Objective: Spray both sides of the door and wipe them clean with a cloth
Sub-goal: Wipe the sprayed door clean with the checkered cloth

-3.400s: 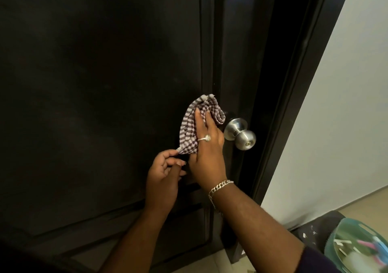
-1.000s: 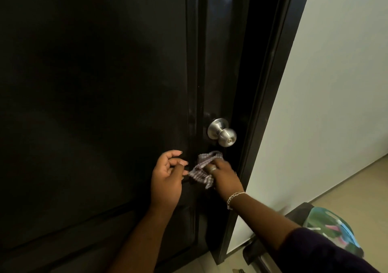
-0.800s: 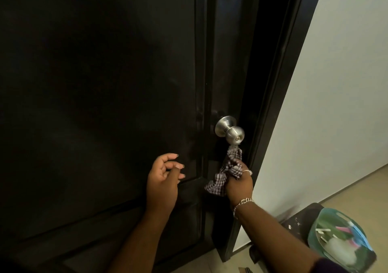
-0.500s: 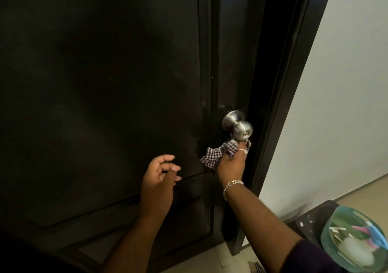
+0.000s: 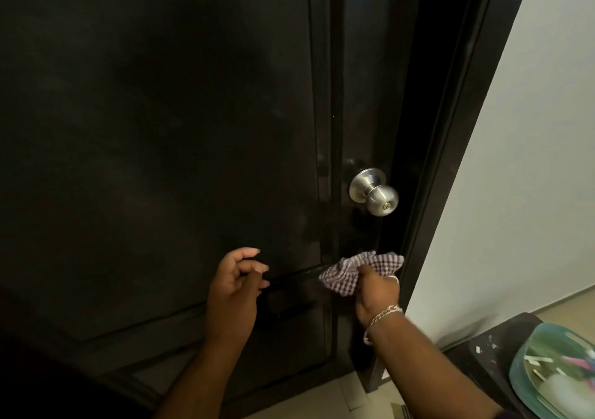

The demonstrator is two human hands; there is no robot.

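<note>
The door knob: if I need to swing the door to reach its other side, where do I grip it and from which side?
Grip the round ball of the door knob, not the thin neck behind it. Come from the front, fingers wrapped around its rim: it juts out from the door toward the camera, nothing touching it.

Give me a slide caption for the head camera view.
Right hand wipes dark door below knob with checked cloth.
</note>
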